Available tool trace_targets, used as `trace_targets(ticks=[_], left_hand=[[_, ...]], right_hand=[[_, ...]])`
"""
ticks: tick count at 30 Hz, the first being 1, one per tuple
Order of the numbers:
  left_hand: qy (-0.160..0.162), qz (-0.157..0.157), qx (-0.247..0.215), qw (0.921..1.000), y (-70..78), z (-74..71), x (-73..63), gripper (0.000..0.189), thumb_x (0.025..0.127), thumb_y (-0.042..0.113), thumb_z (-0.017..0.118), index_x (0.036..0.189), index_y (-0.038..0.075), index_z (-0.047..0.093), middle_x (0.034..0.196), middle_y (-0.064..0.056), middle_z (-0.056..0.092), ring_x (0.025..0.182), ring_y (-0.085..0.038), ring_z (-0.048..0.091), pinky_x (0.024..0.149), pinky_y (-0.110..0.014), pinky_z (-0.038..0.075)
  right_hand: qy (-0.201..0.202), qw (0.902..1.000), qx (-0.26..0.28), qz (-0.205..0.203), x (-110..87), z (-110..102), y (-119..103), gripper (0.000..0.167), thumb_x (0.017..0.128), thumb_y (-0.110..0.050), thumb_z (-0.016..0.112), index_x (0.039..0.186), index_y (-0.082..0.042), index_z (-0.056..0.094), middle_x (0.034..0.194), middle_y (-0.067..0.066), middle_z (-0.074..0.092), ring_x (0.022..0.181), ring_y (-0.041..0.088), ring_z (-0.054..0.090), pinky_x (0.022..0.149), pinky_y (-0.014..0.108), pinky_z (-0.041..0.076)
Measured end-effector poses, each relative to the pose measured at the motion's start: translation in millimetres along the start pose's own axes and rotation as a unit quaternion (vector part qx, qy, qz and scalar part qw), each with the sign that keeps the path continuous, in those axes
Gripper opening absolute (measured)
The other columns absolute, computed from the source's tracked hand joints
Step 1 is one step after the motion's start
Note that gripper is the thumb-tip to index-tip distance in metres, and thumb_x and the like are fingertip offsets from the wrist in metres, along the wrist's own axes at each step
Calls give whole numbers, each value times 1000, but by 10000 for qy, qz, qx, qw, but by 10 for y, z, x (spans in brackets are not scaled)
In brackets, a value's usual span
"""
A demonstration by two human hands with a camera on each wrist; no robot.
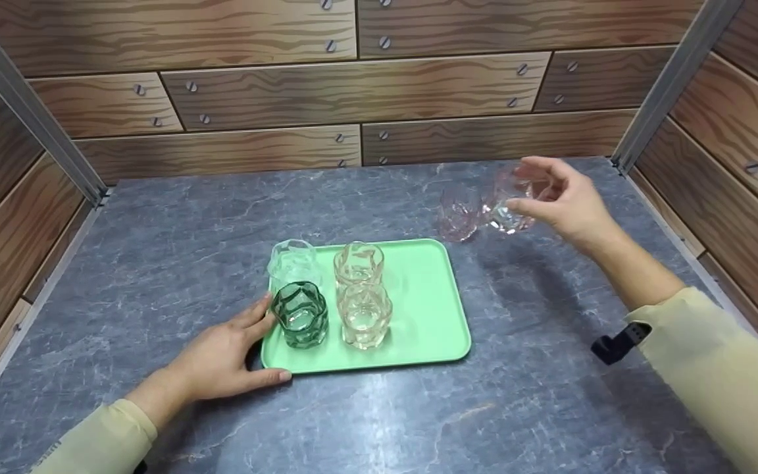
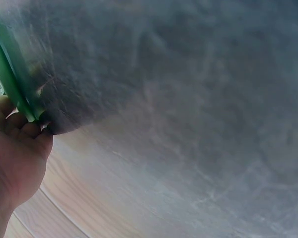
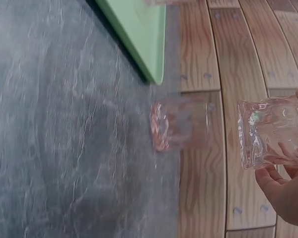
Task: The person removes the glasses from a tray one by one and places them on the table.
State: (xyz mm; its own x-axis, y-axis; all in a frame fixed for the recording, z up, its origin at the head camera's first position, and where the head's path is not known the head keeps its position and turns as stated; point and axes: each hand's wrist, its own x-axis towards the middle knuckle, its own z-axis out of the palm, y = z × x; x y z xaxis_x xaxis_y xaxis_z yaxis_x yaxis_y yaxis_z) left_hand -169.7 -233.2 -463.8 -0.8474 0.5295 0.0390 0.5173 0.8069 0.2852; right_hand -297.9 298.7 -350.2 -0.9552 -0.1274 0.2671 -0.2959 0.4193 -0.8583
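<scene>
My right hand (image 1: pixel 566 204) grips a clear pinkish glass (image 3: pixel 273 131) between thumb and fingers, raised over the back right of the table. A second pinkish glass (image 1: pixel 459 220) stands on the table just left of it. At the left front corner of a green tray (image 1: pixel 428 316), my left hand (image 1: pixel 224 359) holds the edge, thumb along the front and fingers at the left side. On the tray's left half stand a dark green glass (image 1: pixel 301 316), a pale clear glass (image 1: pixel 292 263) behind it, and two faintly amber glasses, one at the front (image 1: pixel 365 319) and one behind (image 1: pixel 358 260).
The table (image 1: pixel 188 217) has a grey marbled top. Wood-patterned walls (image 1: pixel 287 99) with metal corner posts (image 1: pixel 658 79) close it in at the back and both sides. A dark strap piece (image 1: pixel 621 342) hangs at the right sleeve.
</scene>
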Motion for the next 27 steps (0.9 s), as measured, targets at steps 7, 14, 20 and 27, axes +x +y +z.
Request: trace_targets(ticks=[7,14,20,27], left_hand=[[-59,-36,-11,10000,6,-8,2,109,89,83,60,159,0,44,172,-21,23,146,-49,43,113,-63,45],[-69,-49,-8,10000,9,-10,3,109,89,83,60,159,0,45,172,-21,23,145,-49,44,113,-62,46],[-41,-45,-12,10000,8,-10,4,109,89,82,61,159,0,45,171,-22,23,145,-49,45,112,-62,47],[-1,-28,-13,10000,3,-3,2,109,89,83,61,159,1,45,172,-21,24,145,-48,45,111,-62,47]], right_hand=[[186,9996,-6,231,83,-121,247,68,90,-9,86,150,-7,54,132,2,67,95,10,58,78,16,53],[318,9985,164,417,155,-145,475,69,90,-5,84,151,-3,51,125,-4,66,96,9,58,78,15,53],[301,9980,254,499,196,-108,596,73,90,-4,84,153,1,48,127,0,66,98,10,57,80,15,52],[283,9975,211,608,227,-56,744,76,91,-5,83,155,4,44,131,7,63,100,8,58,80,14,53]])
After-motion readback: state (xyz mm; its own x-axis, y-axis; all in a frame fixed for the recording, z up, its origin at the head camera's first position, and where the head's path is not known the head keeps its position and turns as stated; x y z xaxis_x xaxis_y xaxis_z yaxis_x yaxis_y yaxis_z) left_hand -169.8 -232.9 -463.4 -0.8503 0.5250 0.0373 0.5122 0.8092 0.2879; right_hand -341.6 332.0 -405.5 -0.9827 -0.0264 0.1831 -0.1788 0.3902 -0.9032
